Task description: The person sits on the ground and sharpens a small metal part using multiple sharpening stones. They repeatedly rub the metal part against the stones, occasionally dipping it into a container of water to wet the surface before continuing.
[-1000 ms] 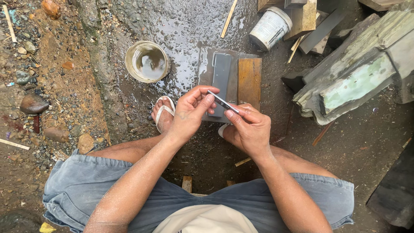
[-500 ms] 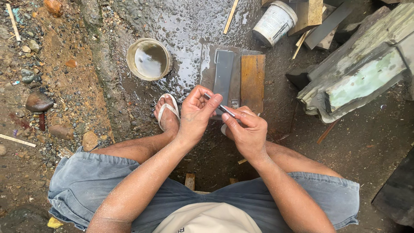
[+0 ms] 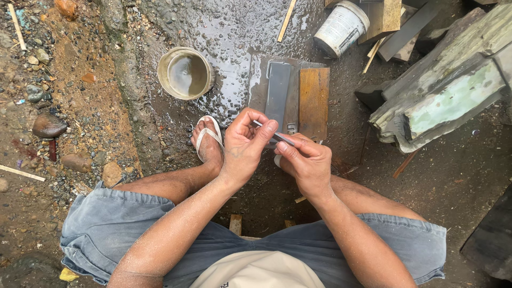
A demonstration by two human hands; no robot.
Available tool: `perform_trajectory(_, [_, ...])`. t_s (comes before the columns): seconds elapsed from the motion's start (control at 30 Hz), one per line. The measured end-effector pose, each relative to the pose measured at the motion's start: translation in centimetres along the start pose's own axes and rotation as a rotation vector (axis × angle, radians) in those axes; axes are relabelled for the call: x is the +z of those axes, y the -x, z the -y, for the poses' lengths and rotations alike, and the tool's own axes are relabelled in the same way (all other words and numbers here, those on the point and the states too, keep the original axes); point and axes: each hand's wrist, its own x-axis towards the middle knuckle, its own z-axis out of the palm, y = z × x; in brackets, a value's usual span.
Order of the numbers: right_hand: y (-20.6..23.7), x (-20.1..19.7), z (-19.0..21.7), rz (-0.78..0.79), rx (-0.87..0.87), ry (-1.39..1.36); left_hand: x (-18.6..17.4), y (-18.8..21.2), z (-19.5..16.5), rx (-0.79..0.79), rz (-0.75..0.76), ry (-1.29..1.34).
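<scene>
Ground [image 3: 426,186], by position: bowl [image 3: 185,74] holding water, left of the stone [image 3: 278,93]. Board [image 3: 313,101] touching the stone's right side. Bucket [image 3: 341,28] tipped behind the board, near the far edge. Timbers [image 3: 448,90] at right. Blade [image 3: 274,136] between left hand [image 3: 246,146] and right hand [image 3: 306,165], before the stone. Sandalled foot [image 3: 208,141] left of the hands.

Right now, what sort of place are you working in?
Likely an outdoor, makeshift sharpening spot on wet, muddy ground. A grey sharpening stone lies on a board, a bowl of water sits beside it, and both hands hold a thin blade.
</scene>
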Motion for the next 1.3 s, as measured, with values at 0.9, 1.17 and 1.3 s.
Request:
perform_trajectory(0.9, [0.3,0.2,-1.0,0.045,-0.089,-0.11,0.1,0.5,-0.7,0.007,0.036,0.027])
perform_trajectory(1.17, [1.2,1.2,0.9,-0.027,-0.287,0.299,0.7,1.1,-0.4,-0.011,0.076,0.019])
perform_trajectory(1.3, [1.3,1.6,1.5,-0.02,-0.383,0.369,0.9,1.2,-0.4,-0.014,0.094,0.076])
